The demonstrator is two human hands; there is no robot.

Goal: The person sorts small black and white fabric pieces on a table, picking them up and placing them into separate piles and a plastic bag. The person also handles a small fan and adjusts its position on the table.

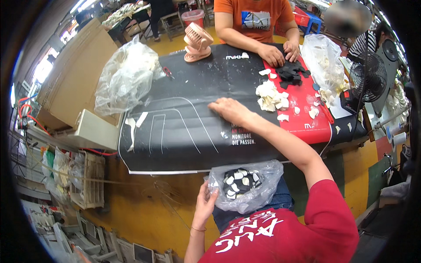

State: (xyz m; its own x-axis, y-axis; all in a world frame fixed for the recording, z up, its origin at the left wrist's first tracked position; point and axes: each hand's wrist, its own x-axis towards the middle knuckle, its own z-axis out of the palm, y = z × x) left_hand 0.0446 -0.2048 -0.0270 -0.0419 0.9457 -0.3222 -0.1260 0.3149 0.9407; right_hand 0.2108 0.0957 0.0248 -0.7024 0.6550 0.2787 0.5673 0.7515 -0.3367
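A clear plastic bag (267, 193) sits open in my lap, with small black and white cut pieces (237, 182) inside. My left hand (206, 199) grips the bag's left rim between thumb and fingers. Over the middle of the black table cover (184, 79), my right hand (230, 110) reaches out palm down, its fingers extended to the left. Nothing shows in it. To the right of that hand lies a heap of white pieces (271, 96). Beyond it is a pile of black pieces (290, 73), touched by the hands (280, 52) of a person in an orange shirt.
A pink clip fan (197, 41) stands at the table's far edge. A large clear bag (127, 74) rests at the left by a cardboard box (74, 70). White strips (131, 125) lie at the near left. Another bag (324, 61) and a black fan (368, 76) are at the right.
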